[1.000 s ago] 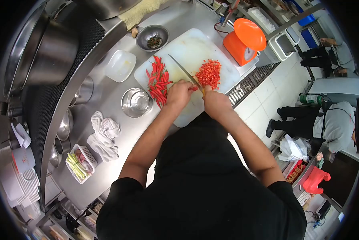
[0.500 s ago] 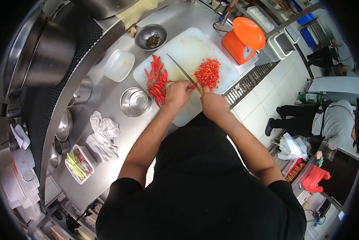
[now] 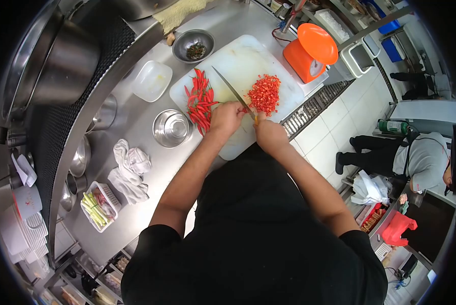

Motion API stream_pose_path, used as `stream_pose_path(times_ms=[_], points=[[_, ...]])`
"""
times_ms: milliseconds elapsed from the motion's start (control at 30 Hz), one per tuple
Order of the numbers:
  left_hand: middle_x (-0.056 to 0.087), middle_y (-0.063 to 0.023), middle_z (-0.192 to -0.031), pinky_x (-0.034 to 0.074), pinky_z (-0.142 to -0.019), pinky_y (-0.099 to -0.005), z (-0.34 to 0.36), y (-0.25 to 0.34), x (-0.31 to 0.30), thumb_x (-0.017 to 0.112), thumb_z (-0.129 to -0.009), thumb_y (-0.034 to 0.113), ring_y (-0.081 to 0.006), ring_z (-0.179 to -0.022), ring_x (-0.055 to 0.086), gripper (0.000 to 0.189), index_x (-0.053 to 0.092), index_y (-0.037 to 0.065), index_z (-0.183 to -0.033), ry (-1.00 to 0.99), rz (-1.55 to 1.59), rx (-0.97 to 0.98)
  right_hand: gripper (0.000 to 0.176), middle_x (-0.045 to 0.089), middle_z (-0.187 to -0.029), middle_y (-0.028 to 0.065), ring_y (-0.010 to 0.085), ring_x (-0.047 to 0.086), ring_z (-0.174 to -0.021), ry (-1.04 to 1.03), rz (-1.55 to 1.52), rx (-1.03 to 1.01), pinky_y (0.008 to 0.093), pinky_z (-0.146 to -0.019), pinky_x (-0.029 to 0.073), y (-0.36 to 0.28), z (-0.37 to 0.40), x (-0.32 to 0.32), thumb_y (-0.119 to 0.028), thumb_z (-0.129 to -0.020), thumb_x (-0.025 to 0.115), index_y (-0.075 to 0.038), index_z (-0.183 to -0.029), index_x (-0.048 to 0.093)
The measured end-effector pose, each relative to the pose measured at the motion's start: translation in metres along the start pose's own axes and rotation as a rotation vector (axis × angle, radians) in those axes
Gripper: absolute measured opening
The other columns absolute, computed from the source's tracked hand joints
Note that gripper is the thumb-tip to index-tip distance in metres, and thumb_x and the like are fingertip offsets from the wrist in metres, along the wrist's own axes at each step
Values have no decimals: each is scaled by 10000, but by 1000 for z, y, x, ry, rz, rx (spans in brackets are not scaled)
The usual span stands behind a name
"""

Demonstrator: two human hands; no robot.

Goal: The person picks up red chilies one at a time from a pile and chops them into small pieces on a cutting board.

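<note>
My right hand [image 3: 270, 134] is closed round the handle of a long knife [image 3: 229, 87], whose blade slants up and left over a white cutting board [image 3: 233, 56]. Beside the blade, the fingers of my left hand [image 3: 226, 119] pinch red chili at the knife's edge. Whole red chilies [image 3: 200, 101] lie left of that hand. A pile of chopped red chili [image 3: 264, 94] sits on the board to the right of the blade.
An orange scale [image 3: 309, 53] stands beyond the board's right corner. Left of the board are a dark-filled bowl [image 3: 193, 46], a white tray [image 3: 152, 81], a metal bowl [image 3: 171, 128], cloths [image 3: 130, 170] and a basket [image 3: 101, 207]. A co-worker [image 3: 425, 160] is at the far right.
The view has shifted very slightly. My hands, the knife and the chilies look nearly the same. The co-worker at the right has moved a little.
</note>
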State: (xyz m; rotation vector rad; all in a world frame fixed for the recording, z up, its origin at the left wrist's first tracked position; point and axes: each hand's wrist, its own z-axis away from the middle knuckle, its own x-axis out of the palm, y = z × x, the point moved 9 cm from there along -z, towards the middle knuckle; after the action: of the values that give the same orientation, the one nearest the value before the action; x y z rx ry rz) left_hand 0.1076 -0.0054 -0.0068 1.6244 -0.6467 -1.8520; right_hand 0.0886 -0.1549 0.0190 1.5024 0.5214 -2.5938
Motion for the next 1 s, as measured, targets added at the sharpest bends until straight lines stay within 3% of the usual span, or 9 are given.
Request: stream_pose_path(times_ms=[267,367,467,633,1000], points=[[752,-157,-937,578,-811,-503,-1,-4,1,740,-868,135,-377,-895,729,98,749,67,-939,25,4,41,276,753,-935,246,405,766,-874,-5,33,-62,504,-774,605,-10,2,-23,-214,-1043,563,15,-1182,496],[754,-163,-952,580,-813,-501,0,-2,-1,737,-868,132,-379,-897,731,98,758,68,-940,42,0,42,266,754,-937,245,399,767,-883,18,10,-30,502,-774,604,-3,-3,-2,-196,-1033,564,14,-1184,504],[756,-146,-882,595,-754,-433,-1,-1,-1,775,-860,130,-315,-798,748,127,762,49,-956,40,-55,46,264,755,-938,240,398,767,-883,35,-29,-5,499,-775,605,-3,-15,4,-189,-1032,565,15,-1189,504],[758,-148,-875,595,-753,-437,-5,-2,-1,769,-858,131,-320,-807,750,124,771,65,-963,65,-64,72,276,755,-939,240,407,765,-882,5,-15,-55,503,-781,606,-11,-9,-21,-199,-1035,567,17,-1193,496],[760,-151,-877,596,-762,-453,-7,1,-2,736,-877,134,-344,-833,751,114,764,68,-965,31,-60,23,259,755,-934,239,399,768,-891,22,-12,-63,504,-778,605,-6,-17,-13,-196,-1033,553,12,-1178,502]])
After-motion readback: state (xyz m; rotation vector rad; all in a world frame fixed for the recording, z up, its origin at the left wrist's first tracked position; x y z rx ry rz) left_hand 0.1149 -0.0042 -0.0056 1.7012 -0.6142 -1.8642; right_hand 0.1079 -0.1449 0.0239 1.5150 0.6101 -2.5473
